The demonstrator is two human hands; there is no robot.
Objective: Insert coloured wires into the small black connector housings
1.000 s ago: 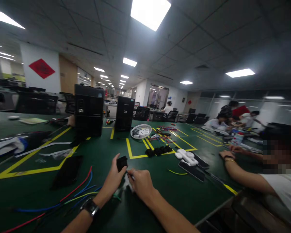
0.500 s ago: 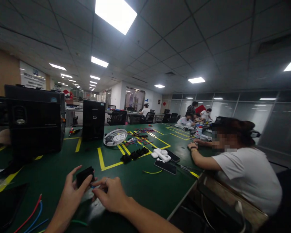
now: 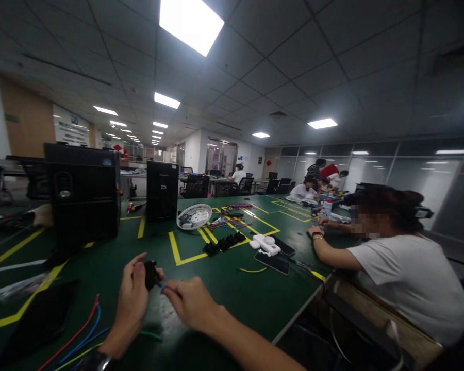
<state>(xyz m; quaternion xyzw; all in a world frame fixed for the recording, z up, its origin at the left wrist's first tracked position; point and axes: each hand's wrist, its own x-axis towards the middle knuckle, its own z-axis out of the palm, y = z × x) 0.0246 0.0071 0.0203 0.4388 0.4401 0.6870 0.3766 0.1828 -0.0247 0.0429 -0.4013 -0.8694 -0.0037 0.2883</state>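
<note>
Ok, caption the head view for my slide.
Left hand holding a small black part, right hand close beside it.

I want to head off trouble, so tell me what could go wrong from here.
The thin blue piece is pinched in the fingertips of the right hand, so it might slip or meet the black part askew.

The left hand grips that part in the air above the table; a loose grip could drop it.

Loose wires lie beside the left forearm, which might drag them.
</note>
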